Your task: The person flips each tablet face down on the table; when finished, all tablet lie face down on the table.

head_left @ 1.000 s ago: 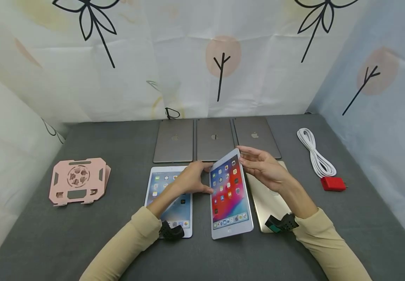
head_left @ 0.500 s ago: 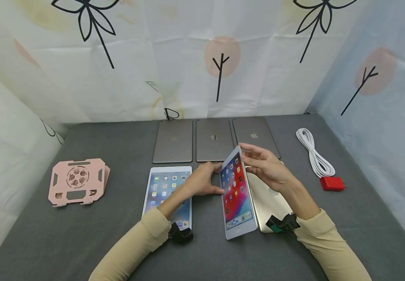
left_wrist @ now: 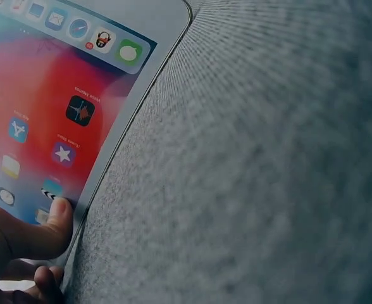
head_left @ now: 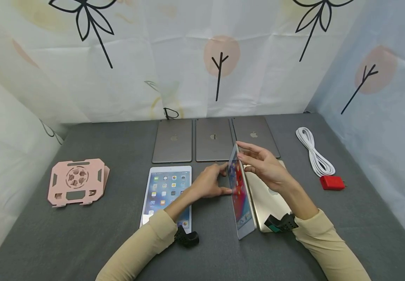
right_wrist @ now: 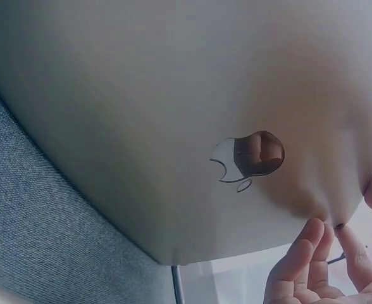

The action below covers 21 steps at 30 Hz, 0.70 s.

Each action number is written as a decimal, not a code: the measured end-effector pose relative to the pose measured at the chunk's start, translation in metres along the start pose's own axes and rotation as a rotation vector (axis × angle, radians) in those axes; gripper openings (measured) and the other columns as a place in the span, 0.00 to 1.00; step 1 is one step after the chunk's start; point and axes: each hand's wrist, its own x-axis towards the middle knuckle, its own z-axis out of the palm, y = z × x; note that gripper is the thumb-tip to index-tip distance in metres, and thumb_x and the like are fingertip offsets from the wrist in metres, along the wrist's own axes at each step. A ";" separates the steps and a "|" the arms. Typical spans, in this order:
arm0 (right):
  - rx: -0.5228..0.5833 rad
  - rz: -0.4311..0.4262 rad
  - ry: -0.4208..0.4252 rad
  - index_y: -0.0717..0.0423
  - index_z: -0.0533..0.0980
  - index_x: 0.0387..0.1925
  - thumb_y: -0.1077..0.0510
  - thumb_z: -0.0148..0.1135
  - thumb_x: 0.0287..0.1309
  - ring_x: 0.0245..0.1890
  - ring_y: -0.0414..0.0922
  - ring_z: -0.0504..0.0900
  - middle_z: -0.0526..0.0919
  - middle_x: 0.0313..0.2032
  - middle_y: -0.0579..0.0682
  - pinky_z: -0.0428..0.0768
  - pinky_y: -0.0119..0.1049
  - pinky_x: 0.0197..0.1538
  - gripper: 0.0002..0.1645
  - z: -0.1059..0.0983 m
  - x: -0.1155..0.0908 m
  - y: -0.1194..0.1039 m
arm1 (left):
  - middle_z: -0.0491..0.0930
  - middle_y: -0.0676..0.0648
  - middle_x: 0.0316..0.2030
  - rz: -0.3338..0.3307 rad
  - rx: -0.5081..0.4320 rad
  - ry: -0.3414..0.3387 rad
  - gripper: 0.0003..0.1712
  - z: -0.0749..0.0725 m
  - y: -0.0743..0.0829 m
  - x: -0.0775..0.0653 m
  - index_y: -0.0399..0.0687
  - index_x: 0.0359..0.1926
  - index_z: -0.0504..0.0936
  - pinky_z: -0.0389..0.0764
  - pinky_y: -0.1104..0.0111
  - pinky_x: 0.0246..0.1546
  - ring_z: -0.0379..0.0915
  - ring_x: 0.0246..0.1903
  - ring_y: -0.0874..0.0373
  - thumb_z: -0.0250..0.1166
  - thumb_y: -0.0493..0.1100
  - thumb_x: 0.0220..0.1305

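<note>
A white-framed tablet (head_left: 241,199) stands steeply tilted on one long edge, its lit red-and-blue screen facing left. My left hand (head_left: 211,181) pinches that lower edge; in the left wrist view its thumb (left_wrist: 61,218) presses the screen while the fingers curl underneath. At the raised far corner, my right hand (head_left: 267,166) grips the edge between thumb and fingers. The right wrist view shows the tablet's back (right_wrist: 142,126) with a shiny apple logo (right_wrist: 259,155). Just to the right lies a gold tablet (head_left: 269,203), face down, partly hidden by my right hand.
Another lit tablet (head_left: 168,191) lies left of centre, partly under my left forearm. Three grey tablets (head_left: 213,140) lie face down in a row behind. A pink perforated stand (head_left: 77,181) sits at left. A coiled white cable (head_left: 314,152) and red charger (head_left: 332,182) lie at right.
The held tablet has turned from facing up to nearly upright, its screen swinging leftward. My left hand has moved right with its lower edge; my right hand stays almost in place.
</note>
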 end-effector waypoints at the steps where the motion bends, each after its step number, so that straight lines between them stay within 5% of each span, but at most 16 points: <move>1: -0.005 0.001 0.001 0.61 0.56 0.78 0.57 0.55 0.76 0.43 0.35 0.73 0.74 0.49 0.41 0.78 0.30 0.46 0.37 0.000 0.000 0.000 | 0.84 0.40 0.53 0.001 -0.007 -0.003 0.52 0.000 -0.001 0.000 0.38 0.75 0.65 0.74 0.68 0.38 0.71 0.33 0.58 0.80 0.48 0.55; 5: -0.012 0.012 0.002 0.58 0.56 0.79 0.56 0.54 0.76 0.42 0.35 0.74 0.75 0.48 0.41 0.78 0.30 0.46 0.36 0.001 0.001 0.002 | 0.84 0.38 0.55 0.008 -0.073 -0.032 0.53 -0.003 -0.003 0.001 0.37 0.76 0.63 0.79 0.72 0.35 0.79 0.28 0.61 0.80 0.47 0.55; 9: -0.031 0.013 -0.004 0.57 0.56 0.79 0.54 0.54 0.77 0.42 0.36 0.76 0.76 0.49 0.43 0.78 0.32 0.48 0.36 0.002 0.001 0.003 | 0.80 0.36 0.60 -0.023 -0.248 -0.112 0.52 -0.011 -0.003 -0.002 0.42 0.79 0.58 0.84 0.71 0.34 0.87 0.32 0.59 0.76 0.45 0.61; 14: -0.038 0.002 -0.022 0.57 0.55 0.79 0.54 0.52 0.78 0.45 0.37 0.78 0.76 0.51 0.46 0.79 0.34 0.51 0.36 0.002 0.001 0.004 | 0.70 0.37 0.68 -0.041 -0.469 -0.185 0.49 -0.026 0.004 -0.009 0.54 0.82 0.49 0.86 0.64 0.43 0.89 0.42 0.50 0.68 0.45 0.69; 21: -0.073 0.005 -0.032 0.53 0.55 0.79 0.51 0.51 0.78 0.46 0.40 0.77 0.74 0.53 0.49 0.78 0.36 0.53 0.35 0.004 0.003 0.006 | 0.58 0.40 0.76 0.021 -0.666 -0.216 0.51 -0.045 0.022 -0.018 0.64 0.83 0.40 0.87 0.57 0.50 0.86 0.49 0.36 0.64 0.42 0.72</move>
